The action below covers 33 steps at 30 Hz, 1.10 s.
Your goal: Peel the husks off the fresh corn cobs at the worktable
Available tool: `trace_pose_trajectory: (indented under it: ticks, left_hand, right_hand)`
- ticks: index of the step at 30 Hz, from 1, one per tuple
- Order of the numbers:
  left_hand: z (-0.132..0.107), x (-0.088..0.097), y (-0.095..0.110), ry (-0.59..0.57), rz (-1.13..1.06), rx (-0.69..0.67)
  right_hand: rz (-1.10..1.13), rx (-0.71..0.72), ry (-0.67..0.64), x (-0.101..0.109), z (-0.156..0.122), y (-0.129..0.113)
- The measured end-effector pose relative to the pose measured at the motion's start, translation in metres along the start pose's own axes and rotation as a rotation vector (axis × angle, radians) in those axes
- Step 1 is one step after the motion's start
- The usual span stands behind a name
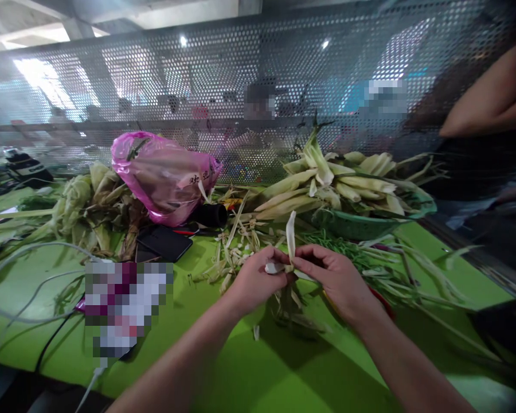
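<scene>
Head view, looking down over your forearms. Your left hand (pixel 255 281) and right hand (pixel 335 275) meet just above the green table (pixel 249 373), near its middle. Both are closed in a fingertip pinch on one small pale stalk (pixel 274 267). The left thumb and fingers wrap its whitish end, and the right thumb and forefinger press in from the other side, so the two hands touch around it. A narrow husk strip (pixel 290 232) rises upright from the point where your fingertips meet. How much of the stalk lies hidden inside your palms cannot be told. Directly under your hands, loose trimmings (pixel 232 258) lie scattered on the table and spread away to the left. Beyond your right hand stands a green basket (pixel 348 225), heaped with unpeeled stalks (pixel 327 183) whose tips point to the left. Beyond your left hand, well apart, a pink plastic bag (pixel 163 178) rests against a heap of husks (pixel 90 212). A black phone (pixel 163 242) lies flat just in front of the bag. A white cable (pixel 26 252) loops across the table's left end. A perforated metal screen (pixel 198 86) closes the far edge of the table. At the upper right, another person's bare arm (pixel 485 97) crosses the corner of the view, clear of your hands.
</scene>
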<state>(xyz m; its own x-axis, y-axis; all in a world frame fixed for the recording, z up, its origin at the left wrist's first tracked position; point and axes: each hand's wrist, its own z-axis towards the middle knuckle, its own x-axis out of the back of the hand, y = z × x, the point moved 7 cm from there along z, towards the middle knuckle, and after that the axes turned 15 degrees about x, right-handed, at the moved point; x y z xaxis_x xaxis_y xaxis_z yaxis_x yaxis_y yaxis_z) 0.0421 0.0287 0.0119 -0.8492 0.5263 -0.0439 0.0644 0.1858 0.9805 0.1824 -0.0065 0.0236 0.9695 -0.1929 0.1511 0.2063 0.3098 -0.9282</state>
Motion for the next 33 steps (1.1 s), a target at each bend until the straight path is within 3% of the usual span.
trace_pose_trajectory:
  ticks: [7,15,22,27,33]
  left_hand:
    - [0.005,-0.007,-0.002,-0.127,-0.319,0.058]
    - [0.001,-0.007,-0.001,-0.073,-0.301,0.052]
    - [-0.001,-0.007,0.000,-0.103,-0.160,0.058]
    - [0.004,0.001,-0.003,0.000,-0.218,0.084]
    - [0.002,0.003,-0.006,-0.015,-0.243,0.170]
  right_hand:
    - [-0.015,0.101,0.123,0.000,-0.002,-0.008]
    - [0.109,0.126,0.222,0.000,-0.002,-0.006]
    - [-0.028,0.146,0.076,-0.002,-0.001,-0.016]
    - [0.003,0.123,-0.031,-0.012,-0.001,-0.017]
    - [0.056,0.063,0.019,-0.007,0.000,-0.004]
